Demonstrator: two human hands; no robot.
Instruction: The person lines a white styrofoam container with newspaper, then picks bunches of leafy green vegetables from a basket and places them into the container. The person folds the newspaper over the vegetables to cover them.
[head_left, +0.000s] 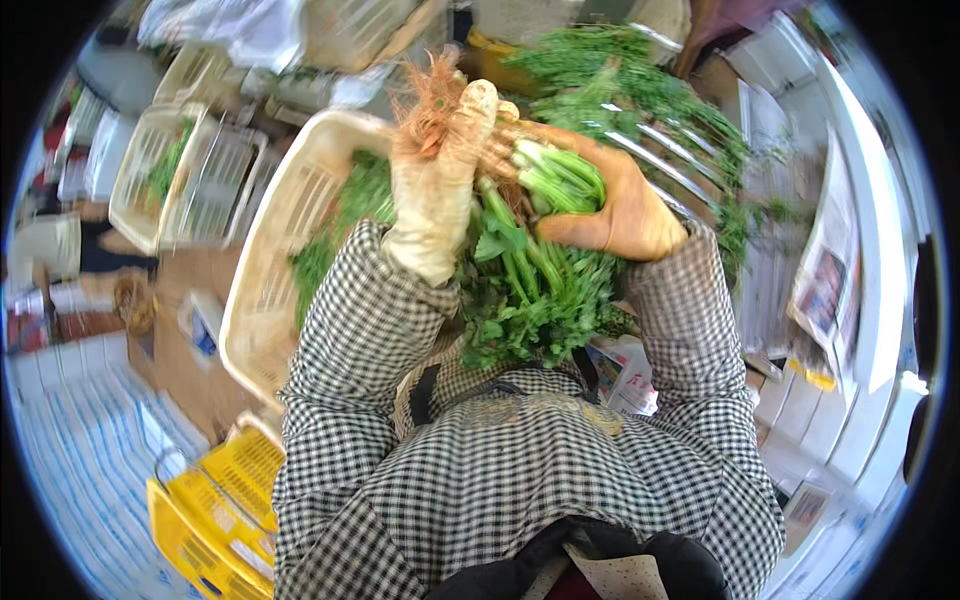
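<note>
My left hand (442, 172), in a pale, soiled glove, is closed on leafy stalks with a tangle of reddish-brown roots (431, 101) sticking up beside the thumb. An orange-tan glove covers my right hand (611, 195), which is wrapped around pale green celery-like stalks (559, 176). The two hands nearly meet, and more stalks with dark green leaves (536, 300) hang down between the forearms, in front of my checked smock. Motion blur hides the fingertips and exactly where the bunches part.
A cream plastic basket (259, 285) with feathery greens stands at the left. Loose feathery greens (630, 82) lie at the upper right. Smaller crates (154, 172) are farther left, a yellow crate (217, 517) is at the lower left, and white foam boxes (862, 225) line the right.
</note>
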